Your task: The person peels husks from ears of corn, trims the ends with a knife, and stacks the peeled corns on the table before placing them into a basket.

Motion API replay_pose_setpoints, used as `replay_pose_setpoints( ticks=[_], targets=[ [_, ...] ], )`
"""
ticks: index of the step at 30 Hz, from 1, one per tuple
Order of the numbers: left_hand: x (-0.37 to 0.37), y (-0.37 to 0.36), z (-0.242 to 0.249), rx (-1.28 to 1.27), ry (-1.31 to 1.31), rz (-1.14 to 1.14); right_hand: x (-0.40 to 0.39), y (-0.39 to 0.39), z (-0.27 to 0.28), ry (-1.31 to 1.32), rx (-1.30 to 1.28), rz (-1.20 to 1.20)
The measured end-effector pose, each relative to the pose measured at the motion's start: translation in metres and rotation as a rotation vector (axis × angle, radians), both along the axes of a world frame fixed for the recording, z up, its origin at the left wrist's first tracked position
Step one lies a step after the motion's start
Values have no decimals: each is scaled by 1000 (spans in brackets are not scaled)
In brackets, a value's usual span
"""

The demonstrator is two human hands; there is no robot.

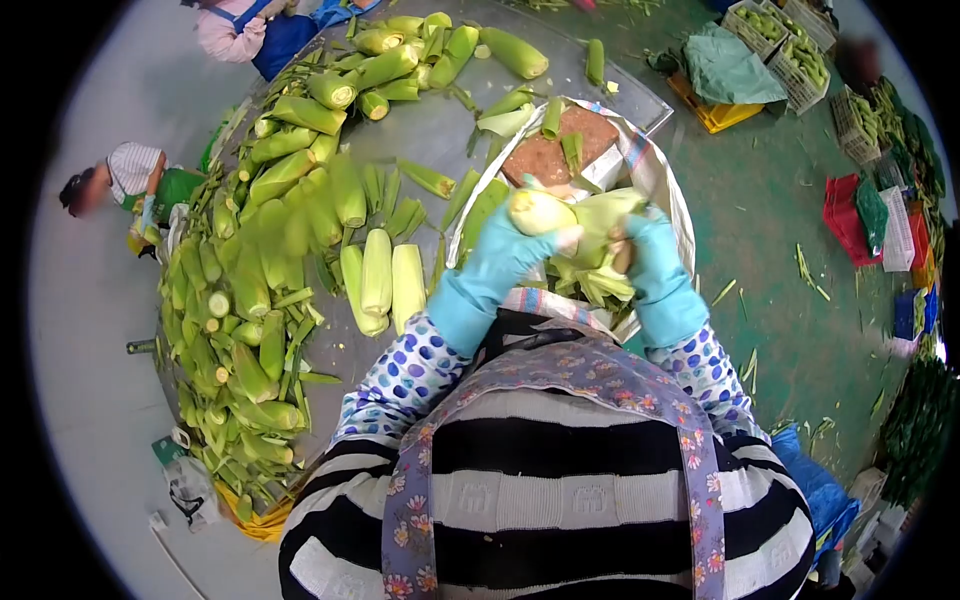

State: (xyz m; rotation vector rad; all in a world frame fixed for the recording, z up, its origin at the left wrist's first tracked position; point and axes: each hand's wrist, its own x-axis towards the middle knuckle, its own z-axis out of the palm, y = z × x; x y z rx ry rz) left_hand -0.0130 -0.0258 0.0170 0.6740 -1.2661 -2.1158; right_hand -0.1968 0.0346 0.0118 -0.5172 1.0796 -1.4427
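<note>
Both my hands wear blue gloves and polka-dot sleeves. My left hand [497, 257] grips an ear of corn [540, 212] near its pale yellow tip. My right hand [650, 262] is closed on the green husk leaves [598, 240] hanging from the same ear. The ear is held over a woven sack [655, 170] with loose husks and a brown board inside. Three peeled pale ears [380, 282] lie side by side on the metal table just left of my left arm.
A large heap of unhusked corn [260, 260] covers the left and far side of the metal table [440, 140]. Two other people work at the far left. Crates of corn [790, 40] and bags stand on the green floor at right.
</note>
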Motion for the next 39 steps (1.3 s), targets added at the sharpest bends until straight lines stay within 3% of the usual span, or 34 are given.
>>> replay_pose_setpoints(
  ticks=[2, 6, 8, 10, 12, 14, 15, 17, 19, 20, 22, 26, 27, 28, 29, 30, 33, 36, 38, 39],
  targets=[
    [13, -4, 3, -196, -21, 275, -24, 2, -8, -33, 94, -180],
    [68, -27, 17, 324, 459, 532, -131, 21, -86, -240, 228, -506],
    [92, -36, 35, 211, 429, 698, -182, 41, -136, -284, 266, -609],
    [105, -40, 36, 223, 410, 654, -158, 44, -106, -259, 256, -469],
    [103, -39, 35, 235, 397, 593, -140, 29, -104, 144, 211, -299],
    [84, -28, 33, 170, 344, 371, -103, 14, -82, 474, 203, -256],
    [76, -22, 30, 214, 335, 322, -100, 11, -85, 793, 30, -147],
    [61, -19, 19, 231, 367, 239, -59, 12, -17, 384, -64, 103],
    [43, -10, 13, 180, 381, 132, -25, 8, 12, 148, -223, 460],
    [39, -8, 11, 180, 381, 128, -14, 8, 25, 170, -99, 515],
    [33, -5, 9, 187, 355, 64, 8, 7, 18, 53, -170, 466],
    [21, 9, -4, 140, 264, 162, 9, 12, -9, 137, -78, 430],
    [20, 16, -2, 69, 50, 201, 13, 12, -19, 405, -163, 358],
    [17, 18, -1, 69, 50, 201, 13, 14, -26, 670, -250, 277],
    [13, 23, -3, 32, 32, 206, 5, 20, -30, 1132, -411, 295],
    [11, 25, -3, -8, 14, 205, 7, 25, -25, 1132, -405, 296],
    [17, 20, 5, 91, 44, 135, 5, 33, -1, 101, -2, 365],
    [21, 16, 10, 164, 65, 31, 4, 34, -1, 182, 57, 372],
    [22, 14, 9, 94, -57, -49, 2, 33, -3, 178, 93, 384],
    [20, 13, 6, 92, -57, -58, 3, 30, -9, 317, 120, 350]
  ],
)
